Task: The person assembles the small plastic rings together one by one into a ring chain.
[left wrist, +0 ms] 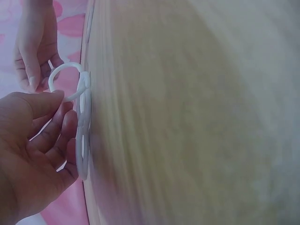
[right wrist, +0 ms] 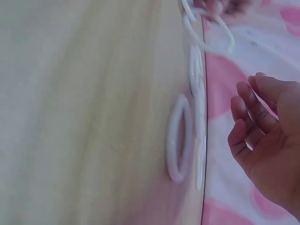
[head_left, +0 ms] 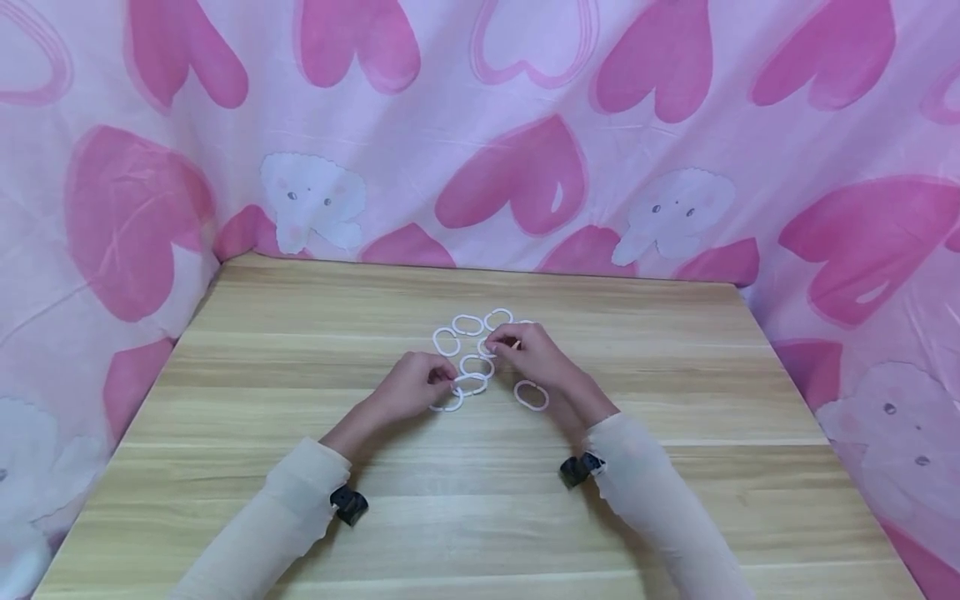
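Note:
My left hand (head_left: pixel 408 387) pinches a white oval curtain ring (left wrist: pixel 57 69) between thumb and forefinger, tilted up at the table's surface. That ring overlaps other white rings lying flat just beneath it in the left wrist view. Further right, my right hand (head_left: pixel 536 357) hovers over the group of rings. Its fingers (right wrist: pixel 255 112) are loosely curled with nothing between them in the right wrist view. A single ring (right wrist: pixel 172 140) lies apart on the table below this hand. Part of the group is hidden behind the right hand in the head view.
Several more white rings, among them a far one (head_left: pixel 467 316), lie in a loose curve on the wooden table (head_left: pixel 465 517). A pink heart-patterned cloth (head_left: pixel 405 183) hangs behind the table and along both sides. Each wrist wears a small black camera (head_left: pixel 349 505).

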`<state>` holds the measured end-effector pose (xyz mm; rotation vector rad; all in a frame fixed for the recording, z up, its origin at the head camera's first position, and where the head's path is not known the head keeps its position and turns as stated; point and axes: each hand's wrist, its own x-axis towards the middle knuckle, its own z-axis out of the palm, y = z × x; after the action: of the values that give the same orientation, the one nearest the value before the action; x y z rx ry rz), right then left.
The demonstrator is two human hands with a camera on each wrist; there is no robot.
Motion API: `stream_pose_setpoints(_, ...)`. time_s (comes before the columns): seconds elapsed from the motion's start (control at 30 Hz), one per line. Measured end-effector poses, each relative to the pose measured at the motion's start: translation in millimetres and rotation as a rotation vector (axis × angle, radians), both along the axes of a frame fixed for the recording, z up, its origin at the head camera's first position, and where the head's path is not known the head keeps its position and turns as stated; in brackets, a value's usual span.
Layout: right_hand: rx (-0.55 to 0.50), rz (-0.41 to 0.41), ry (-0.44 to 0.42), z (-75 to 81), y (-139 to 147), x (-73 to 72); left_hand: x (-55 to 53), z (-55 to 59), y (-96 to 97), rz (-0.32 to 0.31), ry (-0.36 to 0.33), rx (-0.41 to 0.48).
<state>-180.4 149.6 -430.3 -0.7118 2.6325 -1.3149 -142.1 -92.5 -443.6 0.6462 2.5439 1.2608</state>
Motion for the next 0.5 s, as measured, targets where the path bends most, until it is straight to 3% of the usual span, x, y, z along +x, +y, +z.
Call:
stream_pose_setpoints(0.3, 0.039, -0.154, -0.021, 3.4, 17, -30.3, 0.8, -0.6, -5.1, -0.001, 0.013, -0.018)
stream_pose_setpoints(0.5, 0.088, -0.245, -0.034, -3.6, 19, -43.3, 1.0, -0.2, -4.6, -0.007, 0.024, -0.011)
